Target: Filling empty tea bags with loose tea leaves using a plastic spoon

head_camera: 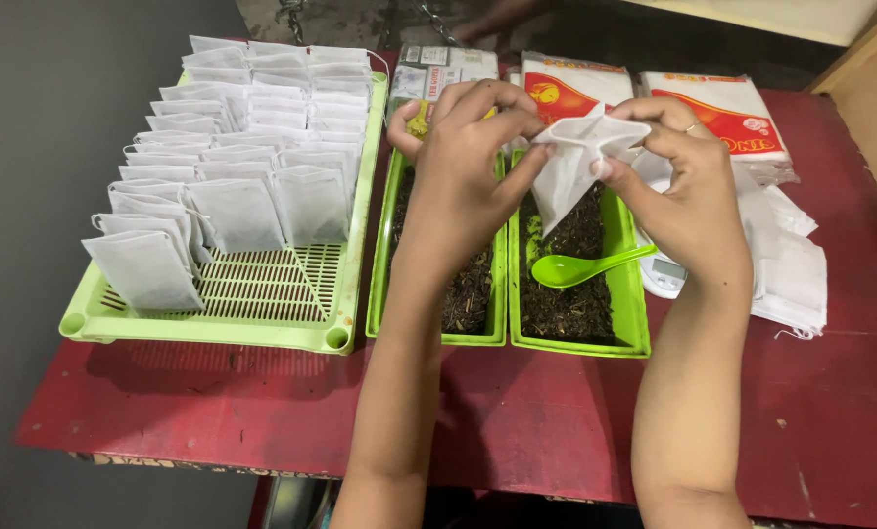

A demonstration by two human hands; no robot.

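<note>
my left hand (463,147) and right hand (688,171) both pinch the mouth of a small white paper filter bag (573,162) above the green trays of dark loose leaf (580,294) | green plastic spoon (580,267) lying unused | slotted green tray (262,294) mostly full of filled bags, front rows left

Slotted tray (262,328) of filled bags (237,211) lies left — two leaf trays (502,333) beside it, spoon (585,266) in the right one.

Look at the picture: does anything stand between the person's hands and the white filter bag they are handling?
No. Both the left hand and the right hand already pinch the white filter bag by its top edge, holding it in the air above the green trays of dark loose leaves. Nothing lies between fingers and bag.
</note>
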